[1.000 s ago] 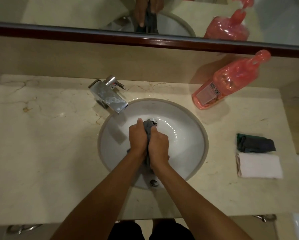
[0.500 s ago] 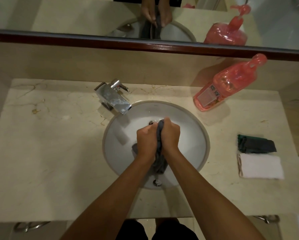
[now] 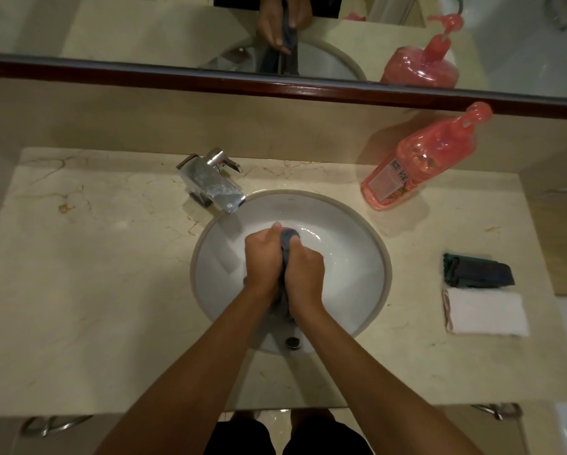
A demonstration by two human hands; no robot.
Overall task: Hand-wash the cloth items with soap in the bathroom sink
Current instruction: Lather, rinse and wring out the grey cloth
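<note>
Beige marble with thin brown veins makes the bench (image 3: 88, 257), and a round white ceramic sink (image 3: 351, 244) is set into its middle. At the far edge of the bench, just left of the sink, stands a square chrome tap (image 3: 211, 185) whose spout reaches over the rim of the sink. Behind the bench a wall mirror with a dark wooden frame (image 3: 177, 77) runs across the whole width.

Over the sink both hands are pressed close together around a wet grey cloth (image 3: 287, 239). The left hand (image 3: 262, 257) has its fingers curled round the cloth from the left, and the right hand (image 3: 305, 267) grips it from the right. One end of the cloth bulges out between the hands on the far side, and its other end hangs down between the wrists toward the near wall of the sink. A small round metal overflow hole (image 3: 292, 342) shows in the near wall.

Near the far right corner of the bench stands a pink transparent soap bottle with a pump head (image 3: 420, 162), well apart from the hands. Near the right edge lies a folded dark green and black cloth (image 3: 479, 270), and just beside it, toward the near edge, lies a folded white towel (image 3: 485, 313). The two touch or almost touch; I cannot tell which.
</note>
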